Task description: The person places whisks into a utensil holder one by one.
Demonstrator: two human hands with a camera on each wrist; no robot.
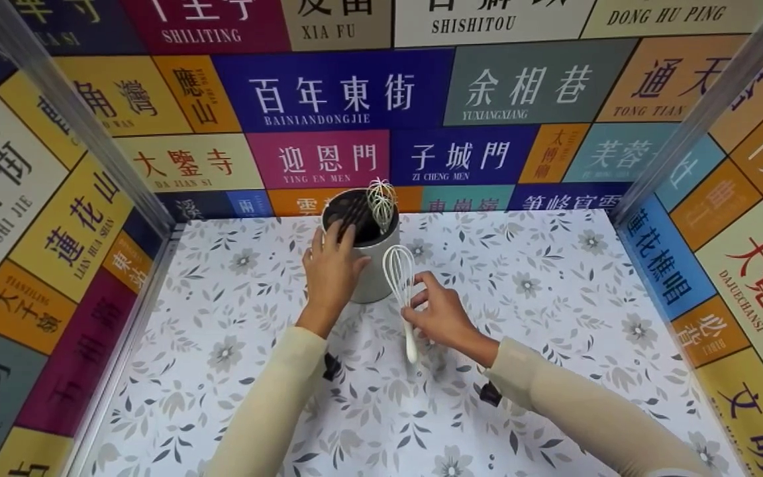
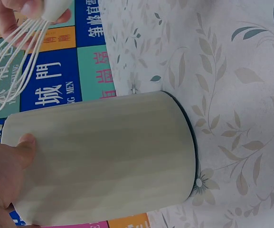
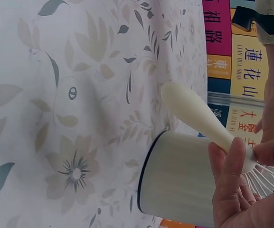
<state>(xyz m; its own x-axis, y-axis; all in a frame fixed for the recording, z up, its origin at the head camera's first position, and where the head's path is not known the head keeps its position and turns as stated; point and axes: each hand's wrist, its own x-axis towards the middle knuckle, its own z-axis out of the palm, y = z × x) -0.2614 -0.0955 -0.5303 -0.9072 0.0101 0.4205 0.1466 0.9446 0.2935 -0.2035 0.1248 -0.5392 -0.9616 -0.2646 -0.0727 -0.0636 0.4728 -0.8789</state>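
Note:
A cream utensil canister (image 1: 371,278) stands upright at the back of the table in the head view. My left hand (image 1: 332,268) grips it at the rim, its thumb against the outer wall; some of its fingertips are hard to make out. In front of the canister, to the right, my right hand (image 1: 440,311) pinches a white whisk (image 1: 398,268) where the wires meet the handle. That whisk is held wires up, with its pale handle (image 3: 193,111) pointing down. Inside the canister are a second whisk (image 1: 381,199) and a dark slotted utensil (image 1: 355,212).
A white cloth with a grey leaf and flower pattern (image 1: 527,285) covers the table. Colourful panels with printed place names (image 1: 328,93) stand behind and on both sides, with metal posts (image 1: 686,86) at the corners. The canister is close to the back panel.

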